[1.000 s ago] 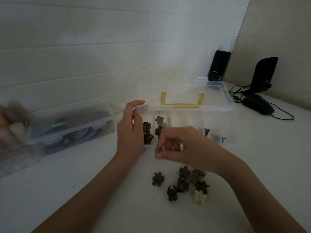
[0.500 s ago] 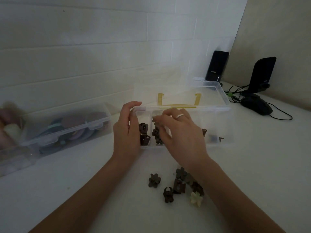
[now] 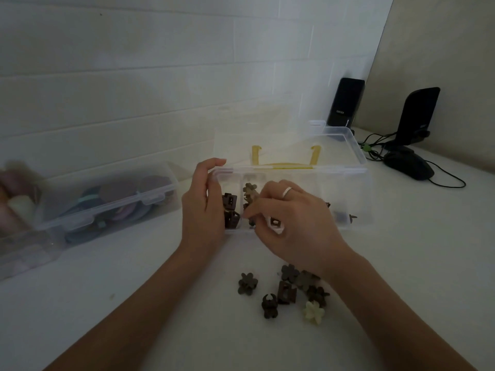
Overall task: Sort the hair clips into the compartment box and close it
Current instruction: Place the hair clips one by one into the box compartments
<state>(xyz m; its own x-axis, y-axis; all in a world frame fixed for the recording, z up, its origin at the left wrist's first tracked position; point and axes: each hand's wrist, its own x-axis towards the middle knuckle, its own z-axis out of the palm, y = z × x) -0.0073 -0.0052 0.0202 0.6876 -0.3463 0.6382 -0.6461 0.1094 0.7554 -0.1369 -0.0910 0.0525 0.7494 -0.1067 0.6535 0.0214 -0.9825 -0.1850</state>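
Brown hair clips [image 3: 288, 291], 1 cream clip [image 3: 314, 312], clear box [image 3: 345, 183] with yellow handle [image 3: 285, 165].

Dim, flat light; left edge blurred, perhaps wide-angle stretch.

White desk [image 3: 401, 263]: open clear plastic compartment box [image 3: 345, 183]; loose pile of small brown flower-shaped hair clips [image 3: 289, 290]; shut clear plastic case [image 3: 107, 207], left; black mouse [image 3: 408, 165] and two black speakers [image 3: 345, 103], far right
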